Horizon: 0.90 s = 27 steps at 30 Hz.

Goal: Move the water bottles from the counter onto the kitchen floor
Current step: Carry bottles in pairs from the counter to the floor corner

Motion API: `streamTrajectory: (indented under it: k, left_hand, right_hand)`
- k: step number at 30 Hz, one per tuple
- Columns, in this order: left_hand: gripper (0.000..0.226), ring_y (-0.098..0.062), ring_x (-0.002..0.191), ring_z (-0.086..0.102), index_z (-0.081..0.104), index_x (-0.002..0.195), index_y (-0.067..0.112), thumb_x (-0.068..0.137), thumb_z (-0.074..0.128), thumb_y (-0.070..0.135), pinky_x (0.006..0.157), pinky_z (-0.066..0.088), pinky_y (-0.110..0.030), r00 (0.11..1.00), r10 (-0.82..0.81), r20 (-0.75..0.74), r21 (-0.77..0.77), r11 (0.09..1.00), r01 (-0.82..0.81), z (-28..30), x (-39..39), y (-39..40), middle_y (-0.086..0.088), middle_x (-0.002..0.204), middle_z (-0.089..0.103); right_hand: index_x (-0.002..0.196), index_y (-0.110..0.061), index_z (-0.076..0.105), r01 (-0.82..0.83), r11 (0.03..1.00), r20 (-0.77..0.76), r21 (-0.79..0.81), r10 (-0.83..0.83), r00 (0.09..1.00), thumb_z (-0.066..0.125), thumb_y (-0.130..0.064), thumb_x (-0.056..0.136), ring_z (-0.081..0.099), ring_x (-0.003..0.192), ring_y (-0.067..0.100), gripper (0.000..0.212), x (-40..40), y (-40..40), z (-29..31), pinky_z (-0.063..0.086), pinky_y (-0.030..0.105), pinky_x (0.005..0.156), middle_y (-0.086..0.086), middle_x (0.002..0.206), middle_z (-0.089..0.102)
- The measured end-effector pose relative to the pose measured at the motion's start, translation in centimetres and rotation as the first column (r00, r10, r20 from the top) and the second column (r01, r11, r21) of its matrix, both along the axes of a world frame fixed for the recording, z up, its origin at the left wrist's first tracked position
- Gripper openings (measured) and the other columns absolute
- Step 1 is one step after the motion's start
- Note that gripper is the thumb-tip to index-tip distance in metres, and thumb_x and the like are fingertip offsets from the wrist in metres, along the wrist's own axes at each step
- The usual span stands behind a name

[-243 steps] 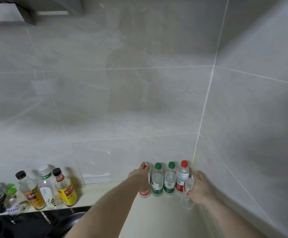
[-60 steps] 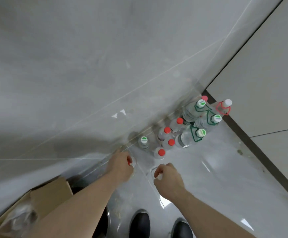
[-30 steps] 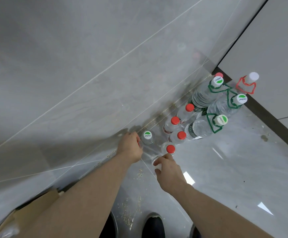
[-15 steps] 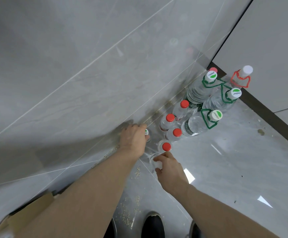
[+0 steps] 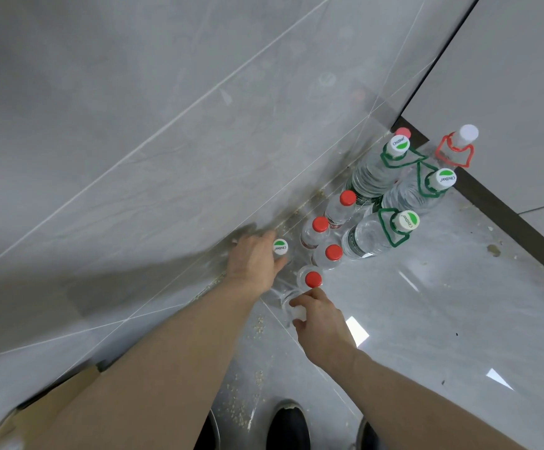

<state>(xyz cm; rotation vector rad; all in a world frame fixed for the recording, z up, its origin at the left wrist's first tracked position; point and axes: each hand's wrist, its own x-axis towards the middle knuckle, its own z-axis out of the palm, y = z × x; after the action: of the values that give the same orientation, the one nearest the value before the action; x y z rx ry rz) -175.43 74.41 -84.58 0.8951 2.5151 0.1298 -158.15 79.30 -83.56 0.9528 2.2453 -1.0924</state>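
On the glossy grey tiled floor (image 5: 426, 319), along the wall's foot, the left hand (image 5: 252, 263) wraps a clear green-capped plastic bottle (image 5: 280, 247); the right hand (image 5: 321, 319) pinches an upright clear white-capped bottle (image 5: 297, 312), directly beneath its fingers.

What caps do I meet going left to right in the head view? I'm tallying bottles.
Green-marked cap by the left hand → red cap by the right hand → topmost red cap → white cap with red carry loop.

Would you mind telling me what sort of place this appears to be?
Probably a tiled kitchen floor corner at home: glossy grey floor tiles, a tiled wall, and water bottles clustered along its base.
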Motion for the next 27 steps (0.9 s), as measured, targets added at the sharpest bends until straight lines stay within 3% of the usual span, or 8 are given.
streamTrajectory:
  k: [3, 6, 14, 17, 27]
  left_hand:
    - [0.048, -0.031, 0.118, 0.055, 0.051, 0.132, 0.022, 0.087, 0.068, 0.026, 0.093, 0.049, -0.043, 1.000, 0.015, 0.024, -0.180, 0.984, -0.010, -0.4, -0.7, -2.4, -0.005, 0.129, 0.058]
    - [0.034, -0.031, 0.112, 0.059, 0.060, 0.116, 0.019, 0.083, 0.069, 0.016, 0.084, 0.051, -0.038, 0.993, 0.087, 0.077, -0.280, 0.958, -0.062, -1.2, -1.1, -4.4, -0.006, 0.118, 0.060]
    - [0.008, -0.031, 0.088, 0.067, 0.068, 0.086, 0.020, 0.087, 0.064, 0.013, 0.066, 0.048, -0.031, 0.977, 0.210, 0.040, -0.164, 0.966, -0.201, -0.4, -0.2, -3.1, -0.010, 0.094, 0.072]
    - [0.019, -0.024, 0.071, 0.053, 0.060, 0.072, 0.025, 0.082, 0.064, 0.009, 0.064, 0.036, -0.024, 0.963, 0.254, 0.092, -0.128, 0.962, -0.242, 0.1, 0.7, -2.5, -0.004, 0.083, 0.067]
    - [0.026, -0.017, 0.076, 0.056, 0.070, 0.091, 0.024, 0.086, 0.057, 0.001, 0.067, 0.041, -0.025, 0.974, 0.185, 0.131, -0.101, 0.980, -0.172, 1.3, 2.2, -2.7, 0.006, 0.082, 0.061]
  right_hand:
    - [0.133, -0.024, 0.062, 0.004, 1.000, 0.001, -0.012, -0.004, 1.000, 0.061, -0.014, 0.098, 0.064, 0.108, 0.026, 0.037, 0.1, 0.2, 0.1, 0.050, 0.029, 0.091, -0.008, 0.142, 0.047]
    - [0.133, -0.025, 0.062, 0.018, 1.000, -0.006, -0.025, -0.018, 1.000, 0.061, -0.014, 0.098, 0.064, 0.107, 0.024, 0.037, 0.0, 0.2, 0.1, 0.050, 0.029, 0.090, -0.009, 0.141, 0.048]
    - [0.128, -0.027, 0.065, 0.030, 0.999, -0.018, -0.025, -0.030, 0.999, 0.059, -0.012, 0.096, 0.064, 0.104, 0.024, 0.036, 0.3, 0.2, 0.0, 0.053, 0.031, 0.089, -0.008, 0.136, 0.052]
    - [0.126, -0.026, 0.067, 0.028, 0.999, -0.016, -0.028, -0.029, 0.999, 0.057, -0.011, 0.096, 0.064, 0.102, 0.023, 0.035, 0.4, 0.3, 0.2, 0.053, 0.031, 0.088, -0.007, 0.133, 0.053]
    - [0.132, -0.023, 0.062, 0.056, 0.998, -0.003, -0.037, -0.056, 0.998, 0.063, -0.013, 0.096, 0.065, 0.108, 0.021, 0.037, 1.1, 1.7, 2.6, 0.053, 0.032, 0.097, -0.005, 0.139, 0.052]
